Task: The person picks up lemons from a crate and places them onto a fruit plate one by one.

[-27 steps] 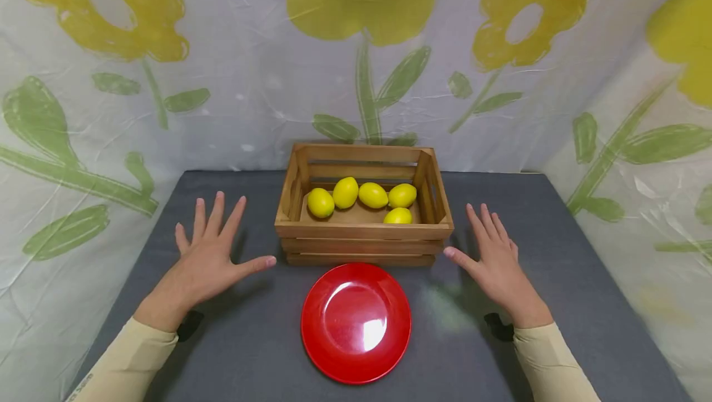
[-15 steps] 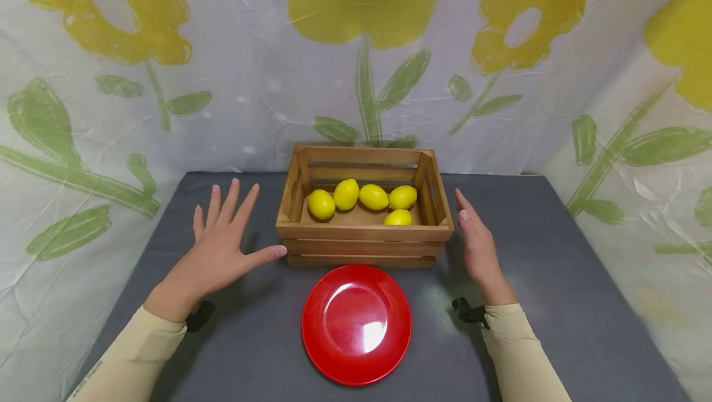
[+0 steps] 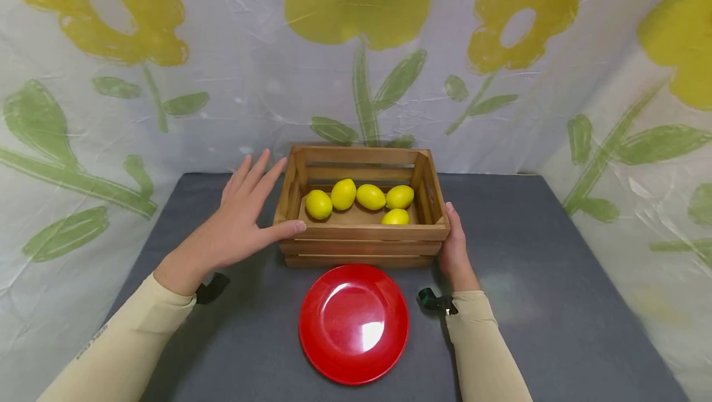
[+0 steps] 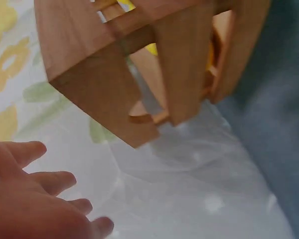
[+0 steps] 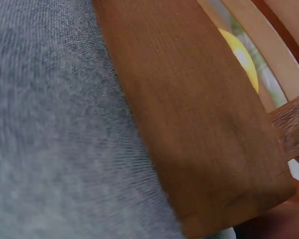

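A slatted wooden crate (image 3: 364, 246) stands on the table with several yellow lemons (image 3: 370, 197) lying inside it. My left hand (image 3: 236, 222), fingers straight and spread, is at the crate's left side, its thumb by the front left corner in the head view. In the left wrist view those fingers (image 4: 55, 181) appear apart from the crate's slats (image 4: 184, 64). At the crate's right side is my right hand (image 3: 456, 250), held against the end; its fingers are mostly hidden there. A shiny red plate (image 3: 354, 325) lies in front of the crate.
The dark grey table (image 3: 556, 315) ends at a white curtain (image 3: 239, 105) painted with yellow flowers, close behind the crate. Both wrists carry small black cameras, the left camera (image 3: 212, 289) and the right camera (image 3: 436, 302).
Both hands have moved inward to the crate's sides. The right hand has turned from palm-down to on edge and come up against the crate. Crate, lemons and plate stay in place.
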`<state>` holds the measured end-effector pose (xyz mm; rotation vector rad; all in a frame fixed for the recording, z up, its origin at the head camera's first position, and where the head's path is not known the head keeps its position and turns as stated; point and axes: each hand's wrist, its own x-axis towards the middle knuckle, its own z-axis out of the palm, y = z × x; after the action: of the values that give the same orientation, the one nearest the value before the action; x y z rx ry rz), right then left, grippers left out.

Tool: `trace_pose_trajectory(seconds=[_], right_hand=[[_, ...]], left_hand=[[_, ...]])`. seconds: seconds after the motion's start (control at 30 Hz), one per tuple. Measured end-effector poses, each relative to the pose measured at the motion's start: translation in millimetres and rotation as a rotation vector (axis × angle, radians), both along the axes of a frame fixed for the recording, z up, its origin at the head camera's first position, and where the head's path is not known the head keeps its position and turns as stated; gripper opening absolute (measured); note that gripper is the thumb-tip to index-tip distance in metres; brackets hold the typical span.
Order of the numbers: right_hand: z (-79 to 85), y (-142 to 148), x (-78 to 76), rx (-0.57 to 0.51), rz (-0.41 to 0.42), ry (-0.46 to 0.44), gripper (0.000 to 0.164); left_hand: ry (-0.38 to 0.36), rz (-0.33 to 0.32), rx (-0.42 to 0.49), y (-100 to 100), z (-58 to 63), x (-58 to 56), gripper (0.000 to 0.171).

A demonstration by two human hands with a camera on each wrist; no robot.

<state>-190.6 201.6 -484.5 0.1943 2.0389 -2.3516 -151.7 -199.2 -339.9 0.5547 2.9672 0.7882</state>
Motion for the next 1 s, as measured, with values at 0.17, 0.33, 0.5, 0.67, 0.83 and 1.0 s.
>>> trace_pose_trajectory(seconds=[0.17,0.33,0.5,0.67,0.83,1.0], right_hand=[[-2.6,6.4,2.0,-0.014,0.006,0.010,0.083],[-6.5,6.8,-0.8,-0.059,0.037,0.001,0.082],[-10.2,-0.7,-8.9,-0.067,0.050,0.018,0.079],[-16.5,-5.5,-12.3,-0.065,0.075,0.039,0.073],[-18.7,-2.8,-12.4,-0.079,0.042,0.035,0.070],[-14.4,3.3,-12.9,-0.073,0.048,0.035,0.071]], left_hand=[[-0.032,-0.084,-0.034,27.2,14.7,-13.4,0.106],[-0.056,-0.179,-0.072,56.0,28.2,-27.9,0.101],[-0.046,-0.294,-0.159,87.8,41.9,-48.1,0.094],[-0.077,-0.377,-0.261,114.1,47.3,-68.0,0.089],[-0.119,-0.435,-0.317,133.9,46.6,-86.8,0.087],[-0.128,-0.493,-0.365,147.3,41.5,-100.4,0.075]])
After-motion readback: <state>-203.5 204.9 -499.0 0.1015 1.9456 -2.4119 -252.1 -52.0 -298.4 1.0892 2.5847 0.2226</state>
